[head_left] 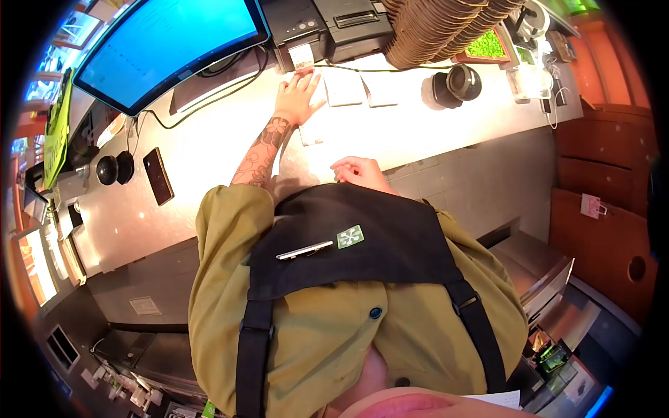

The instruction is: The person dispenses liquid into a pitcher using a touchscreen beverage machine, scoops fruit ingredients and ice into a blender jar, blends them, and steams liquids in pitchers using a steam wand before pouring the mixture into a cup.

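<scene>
My left hand, on a tattooed forearm, reaches over the pale counter with its fingers spread. The fingertips are right at the lower end of a paper slip coming out of a black receipt printer. Two white paper slips lie just to the right of that hand. Closer to my body, my right hand hovers at the counter's front edge with its fingers curled together. Whatever is in those fingers, if anything, I cannot tell.
A lit monitor stands at back left, its cable trailing over the counter. A phone lies below it, near black round objects. A second black machine, stacked brown holders and a dark round item are at back right.
</scene>
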A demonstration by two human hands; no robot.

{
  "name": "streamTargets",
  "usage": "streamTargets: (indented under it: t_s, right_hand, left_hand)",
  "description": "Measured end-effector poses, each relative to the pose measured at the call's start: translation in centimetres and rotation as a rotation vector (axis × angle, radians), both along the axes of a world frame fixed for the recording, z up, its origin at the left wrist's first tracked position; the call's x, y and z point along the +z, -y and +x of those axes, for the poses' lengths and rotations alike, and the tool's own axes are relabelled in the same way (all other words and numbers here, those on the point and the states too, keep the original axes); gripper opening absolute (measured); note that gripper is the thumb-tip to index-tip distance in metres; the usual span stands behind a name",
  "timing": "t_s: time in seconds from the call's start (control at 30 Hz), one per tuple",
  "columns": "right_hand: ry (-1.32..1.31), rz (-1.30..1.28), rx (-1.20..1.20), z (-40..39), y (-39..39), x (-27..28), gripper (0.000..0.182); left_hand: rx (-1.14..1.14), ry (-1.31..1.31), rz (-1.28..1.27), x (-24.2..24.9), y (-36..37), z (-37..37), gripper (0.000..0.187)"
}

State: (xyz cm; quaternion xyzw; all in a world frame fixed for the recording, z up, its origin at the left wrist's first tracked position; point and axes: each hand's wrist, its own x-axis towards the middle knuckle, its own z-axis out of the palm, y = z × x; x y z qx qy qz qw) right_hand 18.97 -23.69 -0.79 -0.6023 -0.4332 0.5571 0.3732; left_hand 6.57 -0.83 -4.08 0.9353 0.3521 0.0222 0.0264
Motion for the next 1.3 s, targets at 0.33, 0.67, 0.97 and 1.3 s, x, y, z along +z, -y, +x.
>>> streamTargets:
  t_s: [0.33,0.67,0.97,1.3]
  right_hand:
    - [0.053,-0.037,0.017,1.7,4.5,0.0,0.017]
    - [0.042,0.007,0.394,-1.1,4.8,-3.3,0.011]
    - [0.063,0.155,1.003,-16.2,8.1,-4.8,0.012]
    - [1.202,0.179,2.202,-31.0,13.4,-25.4,0.030]
  left_hand:
    - [0.070,0.677,-0.181,1.3,0.8,-1.3,0.038]
    - [0.635,1.137,-0.337,5.5,12.6,-12.7,0.045]
    - [1.648,1.451,-0.240,-3.4,50.1,-26.0,0.040]
    - [2.036,1.903,0.415,-9.8,75.0,-30.7,0.029]
